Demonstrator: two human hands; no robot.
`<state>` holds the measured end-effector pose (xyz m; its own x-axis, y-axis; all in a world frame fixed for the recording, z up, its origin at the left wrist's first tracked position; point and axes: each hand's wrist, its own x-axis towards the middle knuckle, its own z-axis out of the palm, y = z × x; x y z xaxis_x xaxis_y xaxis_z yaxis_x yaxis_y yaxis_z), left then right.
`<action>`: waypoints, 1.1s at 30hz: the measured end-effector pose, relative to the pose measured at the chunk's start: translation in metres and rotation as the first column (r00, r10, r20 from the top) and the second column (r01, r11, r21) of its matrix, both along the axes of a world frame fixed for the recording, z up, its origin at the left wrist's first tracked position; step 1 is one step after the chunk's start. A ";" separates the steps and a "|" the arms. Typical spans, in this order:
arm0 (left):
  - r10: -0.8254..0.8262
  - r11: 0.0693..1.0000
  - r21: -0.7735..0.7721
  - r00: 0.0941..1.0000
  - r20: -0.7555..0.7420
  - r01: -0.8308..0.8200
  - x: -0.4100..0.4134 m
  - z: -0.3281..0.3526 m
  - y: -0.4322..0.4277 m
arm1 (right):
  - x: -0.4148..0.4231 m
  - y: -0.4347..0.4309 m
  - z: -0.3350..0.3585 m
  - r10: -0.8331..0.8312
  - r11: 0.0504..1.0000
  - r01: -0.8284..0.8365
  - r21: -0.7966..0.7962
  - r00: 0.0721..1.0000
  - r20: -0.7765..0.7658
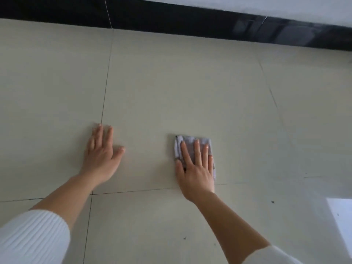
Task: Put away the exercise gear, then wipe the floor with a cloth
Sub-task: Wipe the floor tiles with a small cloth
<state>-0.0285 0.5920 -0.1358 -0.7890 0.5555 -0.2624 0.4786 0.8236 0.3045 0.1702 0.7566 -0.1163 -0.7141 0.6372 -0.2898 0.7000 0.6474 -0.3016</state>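
My right hand lies flat on a small folded grey cloth, fingers straight and spread, pressing it against the pale tiled floor. The cloth sticks out past my fingertips and along the little-finger side, just above a grout line. My left hand rests palm down on the bare tile, fingers straight, thumb out, holding nothing, well apart from the cloth and to its left. Both white ribbed sleeves are pushed up my forearms. A black baseboard runs along the far edge. I can read no writing anywhere.
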 end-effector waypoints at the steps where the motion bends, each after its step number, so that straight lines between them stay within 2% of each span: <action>1: -0.036 0.999 -0.004 0.999 0.018 0.036 0.000 0.002 -0.008 | 0.003 -0.021 0.003 0.058 0.998 -0.058 -0.017 0.998 -0.017; 3: -0.080 0.997 -0.022 0.996 0.026 0.080 0.008 0.006 -0.028 | 0.009 -0.061 0.010 0.215 0.974 -0.217 -0.066 0.976 -0.031; 6: -0.130 0.991 -0.034 0.991 0.035 0.131 0.022 0.012 -0.048 | 0.024 -0.090 0.015 0.461 0.884 -0.457 -0.099 0.888 0.011; 8: -0.169 0.979 -0.098 0.982 0.082 0.177 0.017 0.017 -0.050 | 0.030 -0.078 0.015 0.522 0.853 -0.519 -0.055 0.851 0.061; 9: -0.197 0.965 -0.153 0.974 0.115 0.213 0.010 0.022 -0.049 | 0.033 -0.068 0.014 0.501 0.865 -0.501 -0.025 0.861 0.094; 11: -0.275 0.895 -0.293 0.933 0.232 0.336 -0.010 0.039 -0.047 | 0.039 -0.043 0.015 0.330 0.942 -0.336 0.008 0.929 0.166; 13: -0.363 0.801 -0.375 0.876 0.318 0.467 -0.032 0.065 -0.046 | 0.044 -0.022 0.018 0.085 0.996 -0.086 -0.003 0.972 0.218; 15: -0.424 0.729 -0.416 0.836 0.348 0.543 -0.051 0.082 -0.056 | 0.040 -0.017 0.021 -0.117 0.991 0.127 -0.026 0.963 0.242; 17: -0.427 0.705 -0.437 0.826 0.367 0.558 -0.059 0.084 -0.081 | 0.023 -0.029 0.019 -0.265 0.959 0.281 -0.041 0.937 0.226; 19: -0.436 0.719 -0.430 0.836 0.333 0.546 -0.060 0.070 -0.118 | -0.004 -0.054 0.014 -0.271 0.955 0.288 -0.065 0.944 0.189; 22: -0.424 0.813 -0.359 0.889 0.176 0.459 -0.061 0.048 -0.170 | -0.044 -0.109 0.011 0.027 0.997 -0.018 -0.081 0.994 0.108; 24: -0.328 0.897 -0.269 0.936 0.126 0.350 -0.061 0.040 -0.193 | -0.064 -0.152 0.014 0.251 0.967 -0.243 -0.080 0.963 0.098; 27: -0.165 0.967 -0.190 0.985 0.047 0.171 -0.066 0.027 -0.215 | -0.076 -0.215 0.015 0.553 0.833 -0.549 -0.070 0.829 0.079; 31: -0.103 0.987 -0.129 0.994 -0.042 0.097 -0.071 0.017 -0.235 | -0.064 -0.234 0.001 0.839 0.545 -0.839 -0.012 0.545 -0.005; 32: -0.102 0.990 -0.105 0.994 -0.050 0.096 -0.071 0.016 -0.240 | -0.062 -0.224 -0.004 0.861 0.509 -0.860 0.040 0.509 0.000; 33: -0.102 0.992 -0.085 0.993 -0.054 0.097 -0.071 0.015 -0.244 | -0.062 -0.213 -0.009 0.846 0.530 -0.845 0.072 0.533 0.031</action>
<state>-0.0998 0.3477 -0.1213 -0.7462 0.6104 -0.2658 0.5740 0.7921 0.2077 0.1079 0.5435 -0.1249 -0.9319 -0.2474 -0.2651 -0.1875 0.9545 -0.2319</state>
